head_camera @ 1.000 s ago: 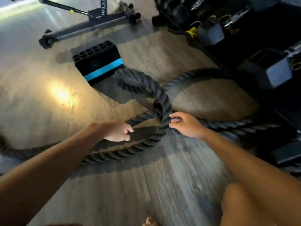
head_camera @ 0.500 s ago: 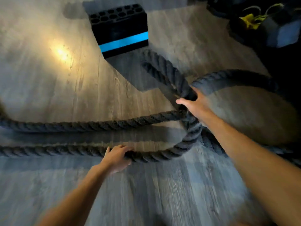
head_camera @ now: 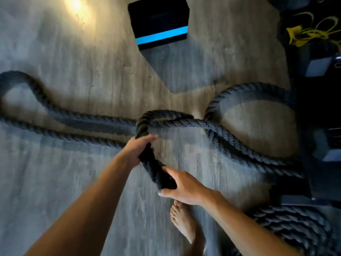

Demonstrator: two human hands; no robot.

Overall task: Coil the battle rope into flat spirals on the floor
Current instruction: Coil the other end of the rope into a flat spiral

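A thick dark braided battle rope (head_camera: pixel 77 119) runs across the wooden floor in two long strands from the left, loops at the far left, and curves in a wide arc at the right. A bend of it is lifted off the floor in front of me. My left hand (head_camera: pixel 137 148) grips the raised strand from above. Just below, my right hand (head_camera: pixel 182 185) holds the same strand nearer me, thumb and fingers wrapped round it. At the lower right lies a coiled stack of rope (head_camera: pixel 291 228), several turns side by side.
A black block with a blue stripe (head_camera: pixel 159 24) stands on the floor ahead. Dark gym equipment with yellow cords (head_camera: pixel 302 34) fills the right edge. My bare foot (head_camera: pixel 182 220) is planted just below my right hand. A bright light patch reflects off the floor at top left.
Both hands left the floor-level rope and now hold one lifted bend together. My view has tipped down and risen; the foot and the coiled stack have come into sight.
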